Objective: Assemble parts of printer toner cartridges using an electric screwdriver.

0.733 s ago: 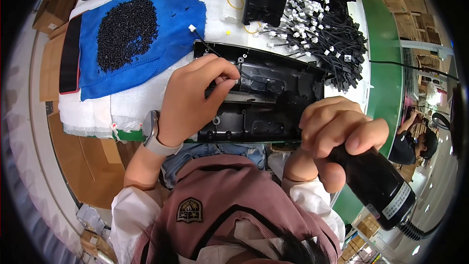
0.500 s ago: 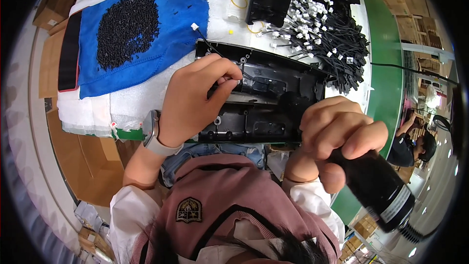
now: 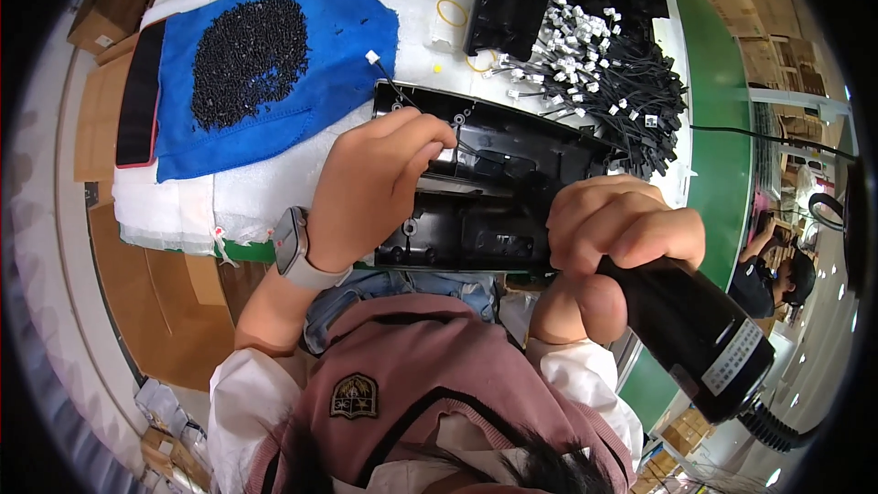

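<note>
My right hand (image 3: 626,233) is wrapped round a black electric screwdriver (image 3: 690,334), its rear end and cord pointing down to the right. The tool's front part is dark against the black parts, so I cannot make out its tip. My left hand (image 3: 375,178) lies over the left part of a long black plastic housing (image 3: 549,142), thumb and fingers pinched together on a thin black cable (image 3: 395,90). That cable ends in a white connector (image 3: 372,57) beyond the housing's far edge. Nearer to me lies a second black plastic part (image 3: 439,236), also with moulded posts.
Many small black screws (image 3: 251,59) lie heaped on a blue cloth (image 3: 357,55) at the left. A pile of black cables with white connectors (image 3: 631,105) is at the far right, beside more black housings (image 3: 512,0). A yellow rubber band (image 3: 452,12) lies on the white tabletop.
My right hand has shifted a little to the left with the screwdriver, closer to the housing. My left hand keeps its pinch in nearly the same place.
</note>
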The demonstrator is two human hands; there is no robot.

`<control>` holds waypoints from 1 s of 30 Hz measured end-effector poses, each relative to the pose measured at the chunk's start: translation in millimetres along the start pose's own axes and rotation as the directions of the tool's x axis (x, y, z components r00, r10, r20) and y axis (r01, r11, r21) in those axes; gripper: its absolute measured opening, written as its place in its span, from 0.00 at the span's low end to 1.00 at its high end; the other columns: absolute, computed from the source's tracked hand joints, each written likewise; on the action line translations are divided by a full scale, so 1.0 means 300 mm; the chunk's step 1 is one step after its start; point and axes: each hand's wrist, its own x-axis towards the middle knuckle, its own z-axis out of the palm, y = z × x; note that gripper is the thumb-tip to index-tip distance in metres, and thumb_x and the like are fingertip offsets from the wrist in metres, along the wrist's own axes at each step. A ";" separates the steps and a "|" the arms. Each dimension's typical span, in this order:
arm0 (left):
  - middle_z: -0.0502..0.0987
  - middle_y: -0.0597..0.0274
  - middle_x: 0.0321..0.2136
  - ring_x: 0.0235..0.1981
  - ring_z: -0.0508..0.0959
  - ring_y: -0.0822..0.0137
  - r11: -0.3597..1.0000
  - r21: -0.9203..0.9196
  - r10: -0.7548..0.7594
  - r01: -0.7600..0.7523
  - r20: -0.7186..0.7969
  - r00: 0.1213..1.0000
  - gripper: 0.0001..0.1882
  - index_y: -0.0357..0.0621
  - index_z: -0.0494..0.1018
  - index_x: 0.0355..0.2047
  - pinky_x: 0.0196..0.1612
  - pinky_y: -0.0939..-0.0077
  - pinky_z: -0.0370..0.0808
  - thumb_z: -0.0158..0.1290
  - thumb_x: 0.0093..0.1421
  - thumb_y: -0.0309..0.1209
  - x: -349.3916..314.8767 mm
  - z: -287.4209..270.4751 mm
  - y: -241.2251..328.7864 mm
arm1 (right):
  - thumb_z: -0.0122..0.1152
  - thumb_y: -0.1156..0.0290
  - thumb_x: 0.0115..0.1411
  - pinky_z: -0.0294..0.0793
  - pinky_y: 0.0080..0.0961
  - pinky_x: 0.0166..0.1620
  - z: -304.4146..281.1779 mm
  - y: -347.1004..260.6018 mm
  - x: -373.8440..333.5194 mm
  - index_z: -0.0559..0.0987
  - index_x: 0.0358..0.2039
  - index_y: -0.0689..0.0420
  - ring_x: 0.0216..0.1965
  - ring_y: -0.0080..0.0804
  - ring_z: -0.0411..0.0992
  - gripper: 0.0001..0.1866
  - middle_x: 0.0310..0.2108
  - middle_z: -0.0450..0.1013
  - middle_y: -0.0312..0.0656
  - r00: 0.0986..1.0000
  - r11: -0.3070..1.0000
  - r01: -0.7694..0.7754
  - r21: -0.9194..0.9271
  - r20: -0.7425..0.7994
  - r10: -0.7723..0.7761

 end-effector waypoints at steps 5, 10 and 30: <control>0.75 0.54 0.25 0.26 0.76 0.58 0.993 -0.049 0.096 -0.103 -0.132 0.987 0.06 0.39 0.75 0.32 0.28 0.72 0.71 0.53 0.53 0.19 -0.001 -0.024 0.063 | 0.64 0.65 0.54 0.67 0.21 0.19 -0.046 -0.017 -0.010 0.65 0.40 0.54 0.13 0.23 0.68 0.18 0.18 0.69 0.31 0.981 0.950 0.152 0.274 -0.162 -0.110; 0.79 0.57 0.25 0.26 0.79 0.69 0.933 -0.359 0.023 -0.003 0.052 0.998 0.08 0.37 0.78 0.32 0.29 0.81 0.73 0.56 0.50 0.17 -0.029 -0.041 0.149 | 0.57 0.65 0.59 0.70 0.23 0.21 -0.079 -0.063 -0.030 0.65 0.41 0.56 0.13 0.22 0.68 0.15 0.18 0.70 0.34 0.859 0.711 0.452 0.538 -0.479 -0.184; 0.79 0.59 0.26 0.26 0.79 0.71 0.949 -0.308 0.026 0.062 0.274 0.961 0.06 0.35 0.77 0.28 0.30 0.82 0.74 0.58 0.47 0.16 -0.045 0.031 0.178 | 0.58 0.62 0.58 0.69 0.22 0.21 -0.112 -0.083 -0.112 0.63 0.42 0.54 0.12 0.22 0.68 0.17 0.19 0.71 0.33 0.924 0.764 0.299 0.572 -0.373 -0.082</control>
